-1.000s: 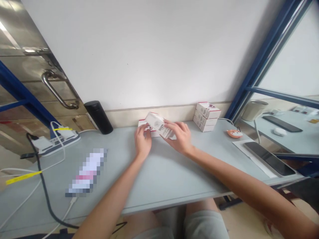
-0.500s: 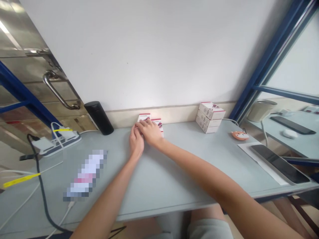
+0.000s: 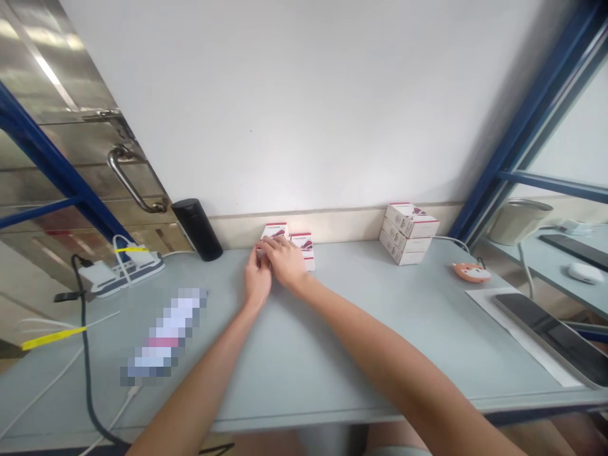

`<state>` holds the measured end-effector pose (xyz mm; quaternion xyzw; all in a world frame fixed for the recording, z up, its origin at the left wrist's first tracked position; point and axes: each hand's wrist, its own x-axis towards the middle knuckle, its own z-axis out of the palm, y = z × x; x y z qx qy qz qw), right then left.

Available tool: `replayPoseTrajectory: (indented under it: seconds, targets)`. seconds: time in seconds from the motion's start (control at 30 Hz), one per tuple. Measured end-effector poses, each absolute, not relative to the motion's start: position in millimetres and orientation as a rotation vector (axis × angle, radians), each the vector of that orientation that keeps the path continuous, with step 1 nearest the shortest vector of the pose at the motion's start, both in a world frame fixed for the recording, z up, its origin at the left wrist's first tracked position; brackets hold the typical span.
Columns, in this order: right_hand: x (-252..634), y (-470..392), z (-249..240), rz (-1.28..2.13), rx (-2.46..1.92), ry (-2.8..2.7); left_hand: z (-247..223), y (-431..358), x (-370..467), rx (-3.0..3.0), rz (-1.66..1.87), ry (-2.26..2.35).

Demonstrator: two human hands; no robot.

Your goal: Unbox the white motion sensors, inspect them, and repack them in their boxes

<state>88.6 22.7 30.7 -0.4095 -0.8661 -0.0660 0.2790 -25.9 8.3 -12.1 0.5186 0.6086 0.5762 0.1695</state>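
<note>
Two small white cardboard boxes with red edges and a dark red print stand side by side at the back of the table against the wall. My left hand (image 3: pixel 257 277) is curled around the left side of the left box (image 3: pixel 275 229), its thumb near the box front. My right hand (image 3: pixel 285 261) lies over the front and top of that same box, fingers bent and reaching across to the left fingers. The right box (image 3: pixel 304 244) stands close beside my right hand; its lower left is covered. Both hands hide most of the left box.
A stack of similar boxes (image 3: pixel 409 233) stands at the back right. A black cylinder (image 3: pixel 197 229) leans at the back left, near a power strip (image 3: pixel 128 272) with cables. A blurred-out phone (image 3: pixel 166 332) lies left, a dark phone (image 3: pixel 553 335) and an orange animal-shaped item (image 3: pixel 471 272) right.
The view has shifted slightly. My right hand has drawn a little to the left and down, so more of the right box shows. Both hands stay at the left box.
</note>
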Motion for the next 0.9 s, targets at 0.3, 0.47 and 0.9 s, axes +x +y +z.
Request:
replayPoseTrajectory:
  seconds: [0.3,0.47,0.9]
  targets:
    - [231.8,16.5,60.2,-0.26,-1.068,-2.16,-15.8,11.0,-32.3,1.592,1.636,1.633]
    - [365.3,13.6,52.7,-0.596,-1.505,-1.501,-19.6,12.9,-34.7,1.624,1.596,1.697]
    - [404.3,13.6,27.8,-0.246,-1.768,-1.356,-11.4,5.2,-22.7,1.594,1.536,1.644]
